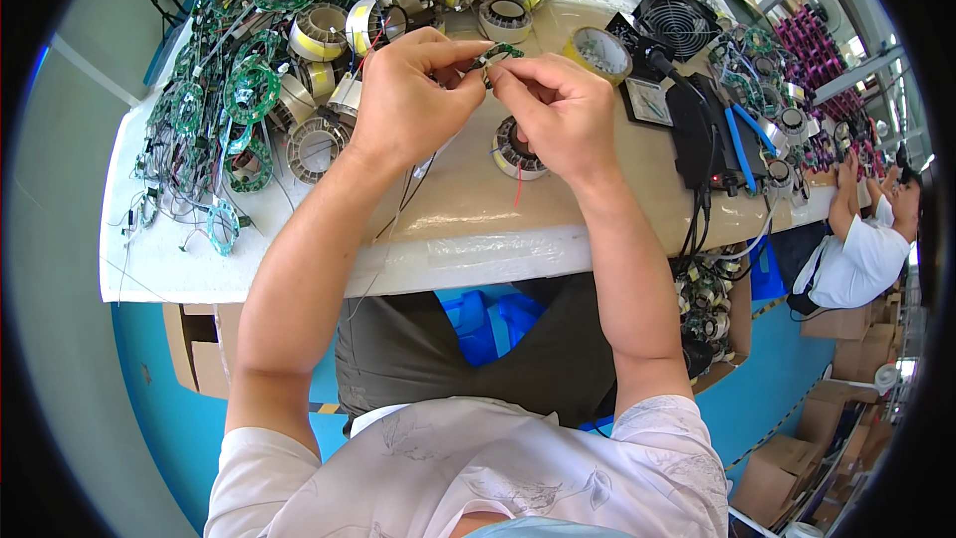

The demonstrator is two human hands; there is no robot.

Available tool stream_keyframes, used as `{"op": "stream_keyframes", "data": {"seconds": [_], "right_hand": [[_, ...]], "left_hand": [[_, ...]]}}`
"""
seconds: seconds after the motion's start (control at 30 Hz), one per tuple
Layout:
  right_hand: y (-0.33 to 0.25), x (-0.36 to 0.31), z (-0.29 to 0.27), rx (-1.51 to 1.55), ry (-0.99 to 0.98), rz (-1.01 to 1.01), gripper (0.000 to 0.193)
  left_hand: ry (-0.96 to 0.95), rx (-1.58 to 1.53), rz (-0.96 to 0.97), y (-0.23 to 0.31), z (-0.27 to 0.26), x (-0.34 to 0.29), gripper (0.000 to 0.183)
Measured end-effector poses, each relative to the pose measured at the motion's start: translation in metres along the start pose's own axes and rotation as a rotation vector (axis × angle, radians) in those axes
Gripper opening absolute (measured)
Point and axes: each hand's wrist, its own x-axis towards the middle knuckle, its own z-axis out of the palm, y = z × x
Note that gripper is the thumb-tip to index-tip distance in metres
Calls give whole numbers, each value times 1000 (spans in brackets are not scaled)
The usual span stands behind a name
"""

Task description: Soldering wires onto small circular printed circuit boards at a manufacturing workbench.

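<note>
Over the middle of the table, my left hand [418,90] pinches a small green ring-shaped circuit board [501,52] between thumb and fingers. Close against it, my right hand [563,105] has thumb and forefinger pressed together at the board's edge; whatever lies in that pinch is too small to name. Below the right hand a motor stator [519,151] with dark windings and a pale band sits on the brown table covering, a red wire trailing from it. Thin dark wires hang down beneath my left hand.
Tangled green ring boards [251,90] pile up at left, with several yellow-banded stators [319,32] beside them. A tape roll [597,52], a black fan [677,20] and blue-handled pliers [742,144] lie right. A person in a white shirt [858,254] works farther right.
</note>
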Motion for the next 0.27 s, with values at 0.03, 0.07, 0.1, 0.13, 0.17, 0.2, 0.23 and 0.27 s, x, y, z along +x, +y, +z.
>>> {"op": "stream_keyframes", "data": {"seconds": [0.03,0.07,0.1,0.13,0.17,0.2,0.23,0.27], "right_hand": [[0,0,0,-1,2,-1,10],[0,0,0,13,4,9,9],[0,0,-1,27,7,20,9],[1,0,-1,27,9,19,9],[1,-1,0,39,5,35,9],[1,-1,0,52,1,52,9],[2,-1,0,50,-3,45,9],[2,-1,0,45,-4,42,9]], "left_hand": [[0,8,9,0,0,0,26],[0,8,11,0,1,0,26],[3,8,23,0,1,0,26],[6,7,35,0,1,0,26],[6,8,37,0,1,-1,26],[7,9,55,0,0,-1,26],[9,10,73,1,-1,-2,26],[5,7,74,1,1,-2,26]]}}
